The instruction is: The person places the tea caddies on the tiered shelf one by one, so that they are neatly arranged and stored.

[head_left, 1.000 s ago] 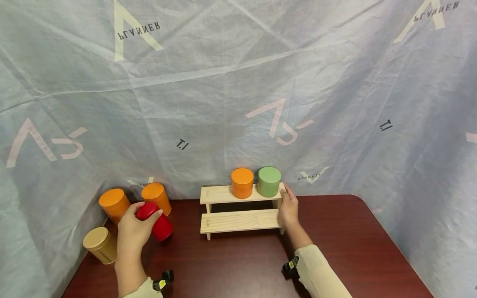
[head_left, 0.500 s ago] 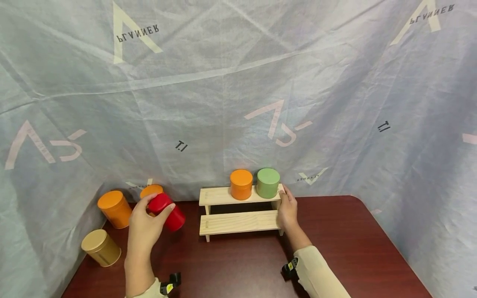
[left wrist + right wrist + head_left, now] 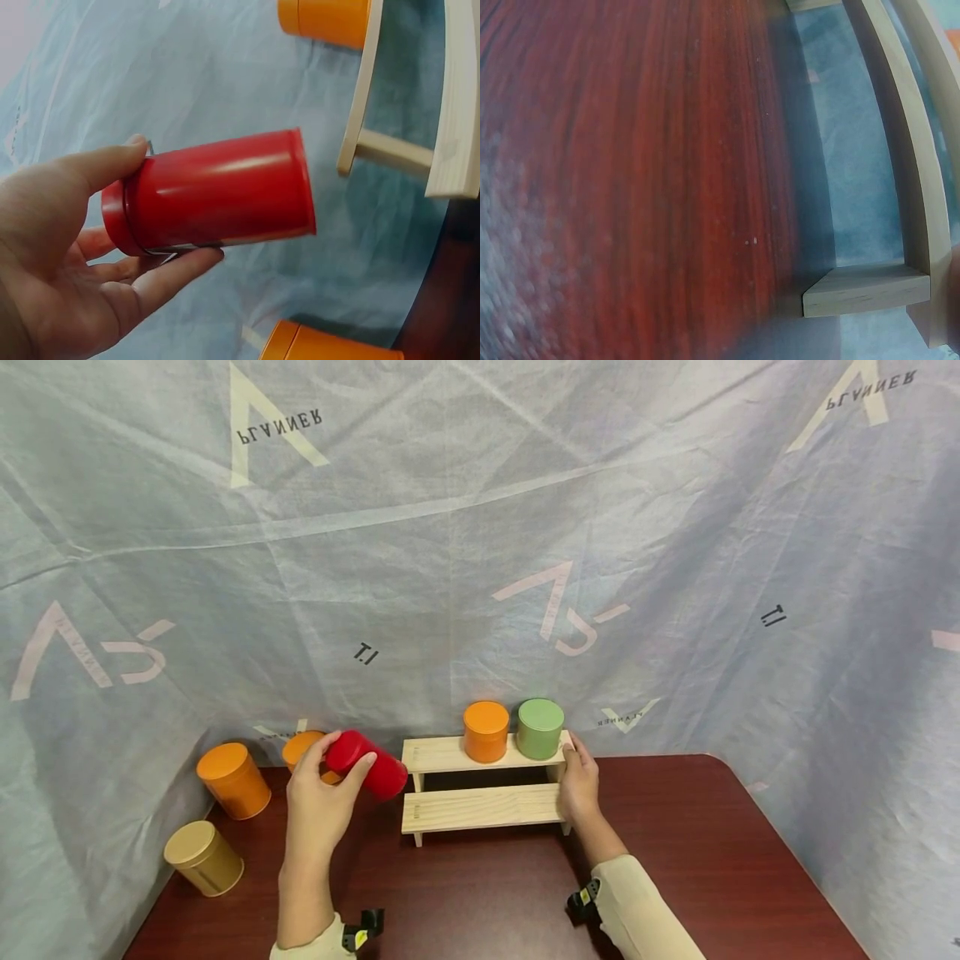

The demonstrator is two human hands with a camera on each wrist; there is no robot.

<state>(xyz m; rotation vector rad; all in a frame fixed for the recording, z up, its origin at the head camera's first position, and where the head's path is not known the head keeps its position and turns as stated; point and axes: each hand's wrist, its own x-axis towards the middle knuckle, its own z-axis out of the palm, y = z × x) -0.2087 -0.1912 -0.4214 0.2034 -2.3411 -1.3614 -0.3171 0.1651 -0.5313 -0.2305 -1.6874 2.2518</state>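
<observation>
Left of the rack (image 3: 480, 807), the left hand (image 3: 318, 810) pinches a tilted red tin (image 3: 221, 193) near its lid (image 3: 118, 217); loosening could drop it. On the rack, a green tin (image 3: 540, 730) might topple if the right hand (image 3: 580, 785), gripping the right end, jolts.

Creased, lettered grey-blue sheeting (image 3: 420, 585), probably cloth, around a dark reddish-brown tabletop (image 3: 480, 897).

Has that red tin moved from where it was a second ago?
Yes: in the head view, the red tin, held by the left hand, has moved right, closer to the wooden shelf.
</observation>
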